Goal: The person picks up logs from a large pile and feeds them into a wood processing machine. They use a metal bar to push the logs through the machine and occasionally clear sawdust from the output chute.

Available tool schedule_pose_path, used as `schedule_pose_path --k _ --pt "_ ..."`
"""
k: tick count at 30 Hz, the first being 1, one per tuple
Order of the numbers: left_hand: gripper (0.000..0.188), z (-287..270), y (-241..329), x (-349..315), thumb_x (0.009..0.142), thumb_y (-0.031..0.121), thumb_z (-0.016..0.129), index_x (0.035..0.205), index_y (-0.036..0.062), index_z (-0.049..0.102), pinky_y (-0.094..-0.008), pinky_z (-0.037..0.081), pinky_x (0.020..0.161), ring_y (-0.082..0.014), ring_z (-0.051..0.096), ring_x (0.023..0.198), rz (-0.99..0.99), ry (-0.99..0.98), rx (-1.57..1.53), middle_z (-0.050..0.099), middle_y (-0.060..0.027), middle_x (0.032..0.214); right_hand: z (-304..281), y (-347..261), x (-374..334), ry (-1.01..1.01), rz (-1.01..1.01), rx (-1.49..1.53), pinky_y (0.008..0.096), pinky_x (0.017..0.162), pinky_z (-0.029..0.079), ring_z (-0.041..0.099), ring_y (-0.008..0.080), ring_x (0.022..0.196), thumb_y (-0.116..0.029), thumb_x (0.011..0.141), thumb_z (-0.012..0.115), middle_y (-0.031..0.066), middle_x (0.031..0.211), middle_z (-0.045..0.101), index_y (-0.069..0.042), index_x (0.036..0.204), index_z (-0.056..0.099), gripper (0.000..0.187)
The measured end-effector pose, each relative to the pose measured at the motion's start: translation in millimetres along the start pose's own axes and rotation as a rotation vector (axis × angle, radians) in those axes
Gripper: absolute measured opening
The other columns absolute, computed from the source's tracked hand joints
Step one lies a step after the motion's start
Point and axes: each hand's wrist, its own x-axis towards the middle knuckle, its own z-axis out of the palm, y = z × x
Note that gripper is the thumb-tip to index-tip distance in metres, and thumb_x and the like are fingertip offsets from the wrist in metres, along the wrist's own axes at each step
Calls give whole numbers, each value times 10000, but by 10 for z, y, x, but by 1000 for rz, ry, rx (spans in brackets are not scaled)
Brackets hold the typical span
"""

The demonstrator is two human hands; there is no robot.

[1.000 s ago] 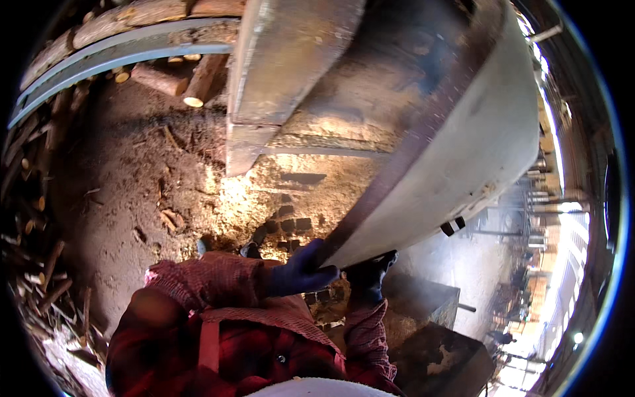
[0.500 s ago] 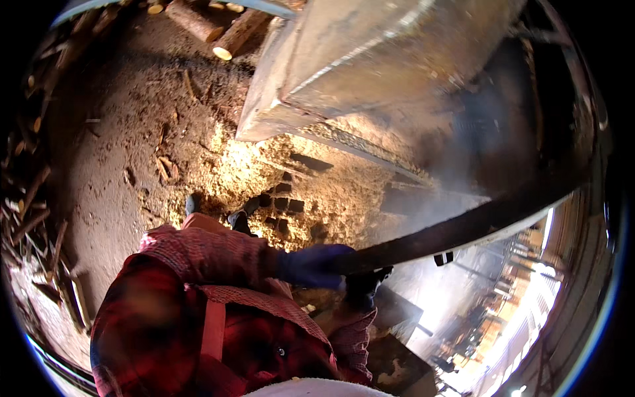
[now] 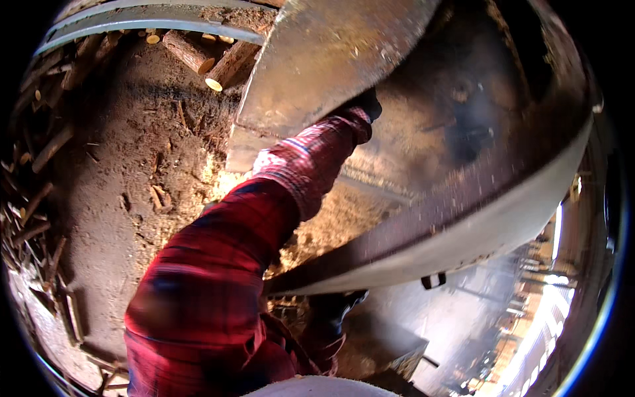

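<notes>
My left arm, in a red plaid sleeve with a knitted cuff, stretches forward across the scene. Its dark-gloved left hand [image 3: 372, 104] is at the edge of a worn metal panel [image 3: 331, 63]; the fingers are too dark to make out. A long slab of wood [image 3: 456, 212], dark along one edge and pale on its side, runs from in front of my body to the far right. My dark-gloved right hand [image 3: 334, 309] lies against the lower edge of the slab near its close end. The slab hides most of those fingers.
Sawdust [image 3: 354, 215] covers the ground under the panel. Cut logs [image 3: 188, 51] lie beyond on the left, below a blue-grey rail [image 3: 152, 24]. Split wood [image 3: 49, 225] is heaped along the left side. A dark block-like surface [image 3: 380, 341] stands by my right hand.
My left hand has let go of the slab's near end and moved forward to the metal panel. The slab's near end has shifted left and nearer, showing more of its pale side.
</notes>
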Motion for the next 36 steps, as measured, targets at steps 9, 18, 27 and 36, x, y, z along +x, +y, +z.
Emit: schedule_pose_path --k 9,18,27,36 --pt "309 636 -168 94 704 298 648 829 30 558 -471 439 699 -340 574 787 45 -135 182 556 -151 793 -155 253 10 5 132 -23 480 1010 323 428 294 1176 -425 823 656 111 1285 436 -82 1319 381 663" --pt "195 383 51 -970 644 233 645 606 70 544 -490 420 573 -310 560 616 330 -266 171 508 -94 589 -123 211 13 -1 181 48 497 1026 305 431 310 1189 -471 826 639 128 1277 470 -70 1299 428 654" --pt "122 -127 5 -2042 671 148 636 580 114 562 -427 443 540 -279 542 556 456 -1002 -618 515 -84 574 -55 236 139 -104 238 341 514 1041 287 434 326 1203 -517 829 621 145 1269 504 -58 1278 475 658" --pt "135 -2627 -2910 -2725 755 242 586 727 116 623 -424 477 630 -279 606 689 566 -1021 108 612 -99 727 579 266 -14 76 562 273 387 938 435 590 214 1024 -507 907 529 94 1147 619 -102 1213 549 509"
